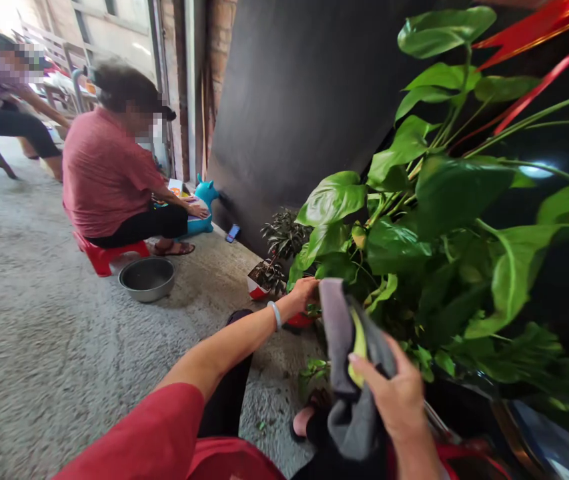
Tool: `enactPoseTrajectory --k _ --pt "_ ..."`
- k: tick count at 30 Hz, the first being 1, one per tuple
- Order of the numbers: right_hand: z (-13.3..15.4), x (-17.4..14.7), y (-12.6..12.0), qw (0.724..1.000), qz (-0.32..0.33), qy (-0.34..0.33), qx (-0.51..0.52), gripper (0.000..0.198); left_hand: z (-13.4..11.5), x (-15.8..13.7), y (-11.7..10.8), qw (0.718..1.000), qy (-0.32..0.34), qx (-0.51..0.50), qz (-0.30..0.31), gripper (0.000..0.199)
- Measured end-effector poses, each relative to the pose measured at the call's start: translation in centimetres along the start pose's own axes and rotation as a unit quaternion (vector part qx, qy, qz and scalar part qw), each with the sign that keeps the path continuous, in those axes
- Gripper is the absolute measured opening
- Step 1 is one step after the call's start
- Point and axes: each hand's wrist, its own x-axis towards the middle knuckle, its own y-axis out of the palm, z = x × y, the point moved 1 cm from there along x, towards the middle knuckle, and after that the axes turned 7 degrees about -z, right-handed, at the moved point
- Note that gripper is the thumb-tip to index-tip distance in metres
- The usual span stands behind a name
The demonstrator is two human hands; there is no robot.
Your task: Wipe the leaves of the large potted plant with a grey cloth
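Observation:
My right hand point(399, 393) is closed around a folded grey cloth point(339, 333), whose lower end hangs loose. A yellow-green leaf point(357, 343) shows between the cloth's folds, close to my thumb. My left hand point(305, 292), with a pale bangle on its wrist, reaches to the lower edge of a large leafy green plant point(334, 200). Its fingers look curled together; their tips go behind the cloth and foliage, so what they hold is hidden. Broad glossy leaves spread above and to the right of both hands.
A person in a red shirt point(109, 173) sits on a red stool point(101, 257) beside a grey basin point(147, 279). Another person sits at far left. Near the dark panel point(294, 100) are a blue animal toy point(207, 200) and a small potted plant point(269, 273). Red ribbons point(539, 33) hang upper right.

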Motion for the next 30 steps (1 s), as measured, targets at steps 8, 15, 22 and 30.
enactPoseTrajectory --k 8,15,22,30 --pt "0.0 4.5 4.5 0.998 -0.04 0.003 -0.041 0.081 1.7 0.0 -0.2 0.996 -0.065 0.017 0.058 0.018" --pt "-0.2 0.8 0.3 0.996 -0.035 0.076 -0.013 0.077 -3.7 5.0 -4.4 0.997 -0.042 -0.066 -0.01 0.017" --pt "7.7 9.9 6.4 0.979 -0.128 -0.116 -0.111 0.077 -6.7 6.7 0.2 0.992 0.008 -0.124 0.021 0.025" --pt "6.5 5.5 2.0 0.988 0.037 -0.081 -0.127 0.066 -4.5 6.1 -1.7 0.993 0.009 -0.117 0.017 0.022"
